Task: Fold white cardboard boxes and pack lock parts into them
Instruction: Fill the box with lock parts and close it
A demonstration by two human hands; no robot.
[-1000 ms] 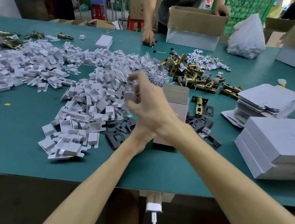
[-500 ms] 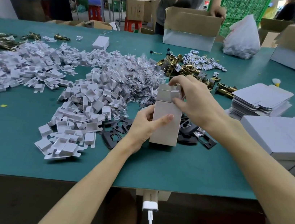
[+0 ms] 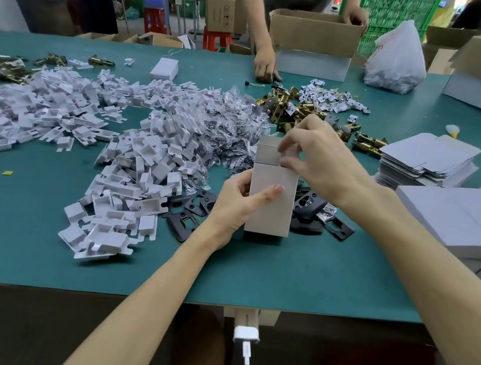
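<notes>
White cardboard box (image 3: 269,208): 1 unit, stood upright on the green table (image 3: 250,279) near the front edge, with its top flap raised behind the open mouth. Left hand (image 3: 237,206): gripped the box from its left side, thumb laid across the front panel, the other fingers wrapped behind. Right hand (image 3: 320,162): over the box top, fingers curled down with the tips at the flap. They appeared to pinch the flap, though whether a small part was held too could not be told. Black plates (image 3: 186,216): loose lot lying flat, just beside the box base on both sides. White inserts (image 3: 129,173): large heap to the left of the box. Brass latches (image 3: 300,110): cluster beyond the right hand. Flat box blanks (image 3: 427,162): 1 stack at right, with a block of closed white boxes (image 3: 474,221) nearer the front edge. Brown carton (image 3: 314,32): at the far edge, a second person's hand (image 3: 264,66) on the table beside it.
</notes>
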